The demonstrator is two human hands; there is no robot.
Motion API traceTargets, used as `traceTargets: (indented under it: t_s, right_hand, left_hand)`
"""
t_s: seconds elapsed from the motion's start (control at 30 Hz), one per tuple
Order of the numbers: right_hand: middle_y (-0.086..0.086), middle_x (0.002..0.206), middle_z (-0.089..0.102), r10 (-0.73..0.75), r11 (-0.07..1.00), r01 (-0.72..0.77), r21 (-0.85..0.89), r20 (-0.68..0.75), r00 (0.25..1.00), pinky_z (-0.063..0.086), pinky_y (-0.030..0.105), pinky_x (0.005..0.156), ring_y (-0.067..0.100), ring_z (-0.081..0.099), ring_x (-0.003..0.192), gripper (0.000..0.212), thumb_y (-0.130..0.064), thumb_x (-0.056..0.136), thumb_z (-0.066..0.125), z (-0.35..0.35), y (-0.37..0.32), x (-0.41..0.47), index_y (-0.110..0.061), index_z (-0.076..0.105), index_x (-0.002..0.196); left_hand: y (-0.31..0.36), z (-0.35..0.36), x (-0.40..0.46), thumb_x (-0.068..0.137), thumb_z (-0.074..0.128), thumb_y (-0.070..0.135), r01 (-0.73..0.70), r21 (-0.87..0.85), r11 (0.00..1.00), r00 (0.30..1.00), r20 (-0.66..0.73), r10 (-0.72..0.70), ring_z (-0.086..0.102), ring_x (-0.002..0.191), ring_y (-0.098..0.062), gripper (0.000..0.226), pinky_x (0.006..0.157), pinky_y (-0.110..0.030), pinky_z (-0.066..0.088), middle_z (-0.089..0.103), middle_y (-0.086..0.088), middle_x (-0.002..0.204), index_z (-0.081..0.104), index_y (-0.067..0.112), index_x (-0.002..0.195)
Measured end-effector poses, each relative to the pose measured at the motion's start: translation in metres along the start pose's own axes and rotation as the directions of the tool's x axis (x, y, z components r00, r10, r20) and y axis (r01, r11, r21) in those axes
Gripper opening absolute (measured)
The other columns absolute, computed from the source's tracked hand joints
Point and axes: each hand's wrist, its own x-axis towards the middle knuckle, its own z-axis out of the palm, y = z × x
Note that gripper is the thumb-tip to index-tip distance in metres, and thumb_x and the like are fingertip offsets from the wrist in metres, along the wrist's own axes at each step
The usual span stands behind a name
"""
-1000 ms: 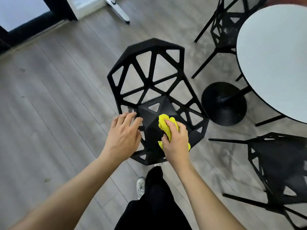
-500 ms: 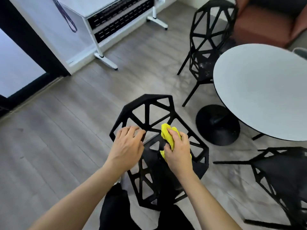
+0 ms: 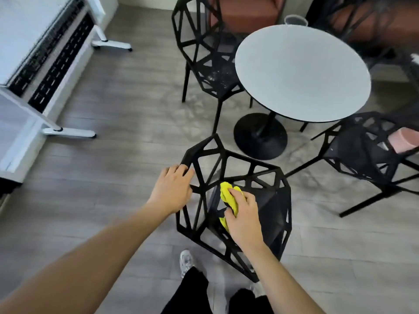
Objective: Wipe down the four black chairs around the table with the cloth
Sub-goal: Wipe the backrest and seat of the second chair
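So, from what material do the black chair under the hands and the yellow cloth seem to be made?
Black lattice chair: probably moulded plastic or coated metal; matte, rigid triangular struts, no visible joints. Crumpled yellow cloth: soft fabric, perhaps microfibre; it bunches into folds under the right hand.

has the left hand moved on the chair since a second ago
Yes. The left hand has shifted from beside the seat centre of the near chair outward to grip its left rim, farther from the yellow cloth.
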Motion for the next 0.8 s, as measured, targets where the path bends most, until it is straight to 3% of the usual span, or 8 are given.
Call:
traceTargets:
  t_s: [0.2, 0.4, 0.63, 0.8]
  right_hand:
    - [-0.004, 0.133, 0.038, 0.121, 0.992, -0.122, -0.016, -0.049, 0.991, 0.047, 0.040, 0.099, 0.018, 0.046, 0.113, 0.053, -0.021, 0.091, 0.061, 0.027, -0.012, -0.033, -0.036, 0.045, 0.140]
    - [-0.002, 0.132, 0.039, 0.183, 0.981, -0.179, 0.074, -0.051, 0.982, 0.046, 0.041, 0.100, 0.021, 0.047, 0.115, 0.052, -0.022, 0.092, 0.060, 0.073, -0.024, -0.052, -0.036, 0.045, 0.140]
    - [0.002, 0.126, 0.042, 0.374, 0.924, -0.367, 0.106, -0.063, 0.925, 0.046, 0.039, 0.096, 0.027, 0.050, 0.112, 0.050, -0.023, 0.092, 0.057, 0.122, -0.064, -0.043, -0.031, 0.046, 0.140]
    - [0.004, 0.128, 0.041, 0.528, 0.846, -0.504, 0.172, -0.149, 0.836, 0.045, 0.044, 0.098, 0.028, 0.047, 0.114, 0.048, -0.028, 0.093, 0.054, 0.173, -0.102, -0.010, -0.033, 0.043, 0.139]
  left_hand:
    - [-0.030, 0.021, 0.001, 0.099, 0.045, 0.029, -0.145, 0.093, 0.985, 0.981, 0.144, 0.131, 0.034, 0.141, -0.029, 0.045, 0.112, -0.043, 0.032, 0.039, -0.004, 0.154, 0.041, 0.024, 0.143]
    - [-0.053, 0.044, -0.019, 0.101, 0.042, 0.024, -0.274, 0.214, 0.937, 0.940, 0.266, 0.214, 0.017, 0.151, -0.030, 0.055, 0.121, -0.044, 0.022, 0.018, -0.005, 0.165, 0.029, 0.026, 0.154]
    - [-0.084, 0.036, 0.031, 0.096, 0.046, 0.005, -0.534, 0.354, 0.768, 0.843, 0.293, 0.451, 0.012, 0.152, -0.033, 0.067, 0.119, -0.041, 0.022, 0.007, -0.010, 0.166, 0.020, 0.024, 0.155]
    - [-0.104, 0.036, 0.091, 0.097, 0.048, 0.013, -0.679, 0.438, 0.589, 0.731, 0.328, 0.598, 0.005, 0.154, -0.032, 0.068, 0.121, -0.042, 0.020, 0.002, -0.013, 0.167, 0.015, 0.021, 0.157]
